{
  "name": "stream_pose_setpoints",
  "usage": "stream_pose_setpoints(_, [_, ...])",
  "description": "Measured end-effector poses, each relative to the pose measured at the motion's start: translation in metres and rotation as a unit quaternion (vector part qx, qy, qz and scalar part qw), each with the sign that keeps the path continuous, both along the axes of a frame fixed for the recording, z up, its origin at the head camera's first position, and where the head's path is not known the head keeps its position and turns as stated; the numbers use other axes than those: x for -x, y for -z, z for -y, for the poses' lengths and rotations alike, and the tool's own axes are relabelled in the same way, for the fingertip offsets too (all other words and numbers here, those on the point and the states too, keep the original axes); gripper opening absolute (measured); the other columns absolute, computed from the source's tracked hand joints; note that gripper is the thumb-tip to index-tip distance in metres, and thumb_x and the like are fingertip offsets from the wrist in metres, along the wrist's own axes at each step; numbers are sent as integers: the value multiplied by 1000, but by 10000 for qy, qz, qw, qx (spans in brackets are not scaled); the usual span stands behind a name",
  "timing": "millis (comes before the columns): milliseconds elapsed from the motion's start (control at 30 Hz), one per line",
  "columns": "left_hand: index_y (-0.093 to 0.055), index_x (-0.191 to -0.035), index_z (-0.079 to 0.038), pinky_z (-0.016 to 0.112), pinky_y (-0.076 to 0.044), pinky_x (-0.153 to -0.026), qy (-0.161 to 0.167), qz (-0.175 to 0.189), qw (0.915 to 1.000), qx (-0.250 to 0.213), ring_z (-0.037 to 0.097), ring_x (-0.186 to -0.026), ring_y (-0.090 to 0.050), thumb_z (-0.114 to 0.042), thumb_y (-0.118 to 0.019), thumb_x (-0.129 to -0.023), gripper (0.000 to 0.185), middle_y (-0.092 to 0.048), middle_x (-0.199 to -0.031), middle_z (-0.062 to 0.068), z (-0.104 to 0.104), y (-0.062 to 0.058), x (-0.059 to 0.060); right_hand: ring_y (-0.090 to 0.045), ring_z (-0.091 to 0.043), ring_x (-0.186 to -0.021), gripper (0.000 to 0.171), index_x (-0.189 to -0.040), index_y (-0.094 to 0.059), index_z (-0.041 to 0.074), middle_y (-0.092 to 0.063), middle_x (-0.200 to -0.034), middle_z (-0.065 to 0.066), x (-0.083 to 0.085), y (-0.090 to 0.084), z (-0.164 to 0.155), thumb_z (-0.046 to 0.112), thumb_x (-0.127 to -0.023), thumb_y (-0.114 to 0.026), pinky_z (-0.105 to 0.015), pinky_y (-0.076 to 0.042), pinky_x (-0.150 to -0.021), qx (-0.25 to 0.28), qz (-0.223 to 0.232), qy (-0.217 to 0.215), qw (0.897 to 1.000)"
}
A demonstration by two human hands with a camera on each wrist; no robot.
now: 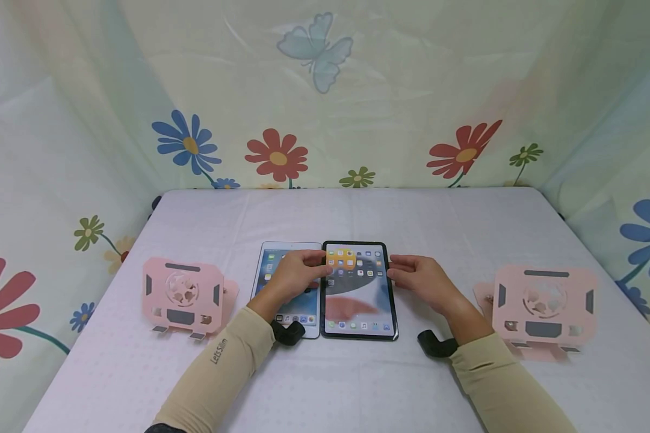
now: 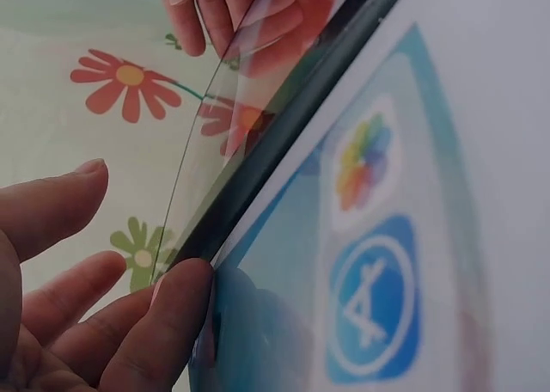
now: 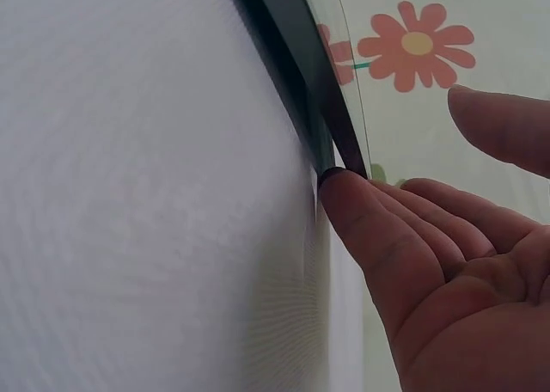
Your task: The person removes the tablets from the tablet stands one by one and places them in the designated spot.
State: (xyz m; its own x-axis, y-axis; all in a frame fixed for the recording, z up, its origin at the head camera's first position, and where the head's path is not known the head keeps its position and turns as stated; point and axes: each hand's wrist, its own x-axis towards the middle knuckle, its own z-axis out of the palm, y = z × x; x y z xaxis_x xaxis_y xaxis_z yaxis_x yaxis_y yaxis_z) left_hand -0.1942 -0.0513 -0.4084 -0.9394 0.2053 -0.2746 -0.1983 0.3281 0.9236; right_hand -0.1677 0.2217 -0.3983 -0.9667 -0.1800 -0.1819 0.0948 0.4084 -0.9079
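Two tablets lie side by side on the table, screens lit and facing up. The white-framed tablet (image 1: 312, 307) is on the left and partly covered by my left hand (image 1: 297, 272). Beside it is the black-framed tablet (image 1: 359, 294), showing app icons. My left fingertips touch its left edge near the top; in the left wrist view the left thumb (image 2: 60, 207) stands apart from it. With its fingertips, my right hand (image 1: 424, 280) touches the black-framed tablet's right edge. The right wrist view shows that edge (image 3: 296, 74) at the fingertips, the right thumb (image 3: 503, 130) held away.
A pink folding stand (image 1: 157, 300) stands at the left of the table, and another pink stand (image 1: 585, 300) at the right. White cloth covers the table (image 1: 325, 391). A flowered curtain (image 1: 390, 90) surrounds the back and sides. Black wrist mounts (image 1: 437, 345) sit near both wrists.
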Motion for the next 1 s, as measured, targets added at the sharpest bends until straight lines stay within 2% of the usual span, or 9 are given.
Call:
stream_pose_setpoints(533, [-61, -136, -7, 33, -59, -76, 34, -48, 9999, -110, 21, -102, -67, -21, -77, -90, 50, -63, -130, 11, 1, 0, 1, -59, -35, -121, 57, -145, -43, -11, -52, -141, -26, 1, 3, -3, 19, -100, -62, -41, -50, -98, -452, -22, -95, 9989])
stream_pose_setpoints(1000, [-61, -136, -9, 32, -59, -76, 22, -14, 10000, 87, 21, -102, -66, -21, -76, -91, 49, -63, -130, 9, 0, -1, 0, -58, -35, -123, 58, -145, -42, -10, -52, -142, -26, 0, 1, -2, 22, -101, -61, -41, -49, -99, -484, 55, -102, 9988])
